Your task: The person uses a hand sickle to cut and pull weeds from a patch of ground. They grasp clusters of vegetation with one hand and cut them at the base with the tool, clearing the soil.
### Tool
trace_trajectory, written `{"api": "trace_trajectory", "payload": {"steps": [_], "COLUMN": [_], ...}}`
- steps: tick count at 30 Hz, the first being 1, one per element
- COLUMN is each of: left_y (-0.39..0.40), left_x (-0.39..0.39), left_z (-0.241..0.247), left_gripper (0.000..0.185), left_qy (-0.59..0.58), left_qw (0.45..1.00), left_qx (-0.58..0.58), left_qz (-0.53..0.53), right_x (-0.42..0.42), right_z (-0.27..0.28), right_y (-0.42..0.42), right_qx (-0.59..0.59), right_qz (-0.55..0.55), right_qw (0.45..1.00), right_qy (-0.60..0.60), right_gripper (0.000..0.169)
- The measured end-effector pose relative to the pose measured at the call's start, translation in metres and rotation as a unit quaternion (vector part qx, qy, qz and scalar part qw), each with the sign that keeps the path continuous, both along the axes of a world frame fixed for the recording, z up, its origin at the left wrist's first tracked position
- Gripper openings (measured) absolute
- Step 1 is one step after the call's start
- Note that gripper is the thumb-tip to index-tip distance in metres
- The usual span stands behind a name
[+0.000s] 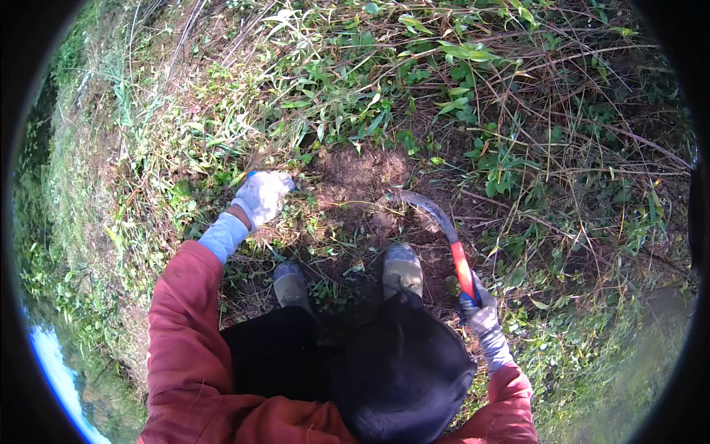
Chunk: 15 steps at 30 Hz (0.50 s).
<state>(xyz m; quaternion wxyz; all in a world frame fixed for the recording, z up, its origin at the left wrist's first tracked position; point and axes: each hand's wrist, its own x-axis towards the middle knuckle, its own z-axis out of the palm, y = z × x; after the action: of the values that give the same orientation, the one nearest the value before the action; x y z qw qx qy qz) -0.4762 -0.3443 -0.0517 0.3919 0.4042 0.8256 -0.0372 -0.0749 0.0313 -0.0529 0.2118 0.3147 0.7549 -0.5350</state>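
My right hand [478, 304], in a grey and blue work glove, is closed on the red handle of a sickle [463, 269]. The curved metal blade points up and to the left, over bare soil in front of my boots. My left hand [263, 198], in a whitish glove with blue at the fingers, is low over cut grass and leafy weeds [222, 136] to the left. Its fingers look curled, but their undersides are hidden, so I cannot tell whether they hold any stems.
My two rubber boots [403, 269] stand on soil and flattened plants. Tangled dry stems [554, 116] and green weeds lie ahead and to the right. A patch of bare earth [360, 169] shows in front of the boots. Denser greenery stands at the far left.
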Motion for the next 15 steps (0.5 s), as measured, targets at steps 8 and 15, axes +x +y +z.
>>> {"api": "trace_trajectory", "payload": {"steps": [8, 15], "left_y": [0.033, 0.041], "left_x": [0.047, 0.043], "left_z": [-0.009, -0.062], "left_gripper": [0.060, 0.052], "left_qy": [0.220, 0.227], "left_qw": [0.957, 0.954], "left_qx": [-0.142, -0.192], "left_qz": [-0.124, 0.036], "right_x": [-0.206, -0.125], "right_z": [-0.074, -0.031], "right_y": [-0.100, -0.071], "right_qx": [-0.040, -0.021], "right_qz": [0.088, 0.136], "right_qw": [0.992, 0.990], "right_qy": [0.079, 0.027], "right_gripper": [0.058, 0.063]}}
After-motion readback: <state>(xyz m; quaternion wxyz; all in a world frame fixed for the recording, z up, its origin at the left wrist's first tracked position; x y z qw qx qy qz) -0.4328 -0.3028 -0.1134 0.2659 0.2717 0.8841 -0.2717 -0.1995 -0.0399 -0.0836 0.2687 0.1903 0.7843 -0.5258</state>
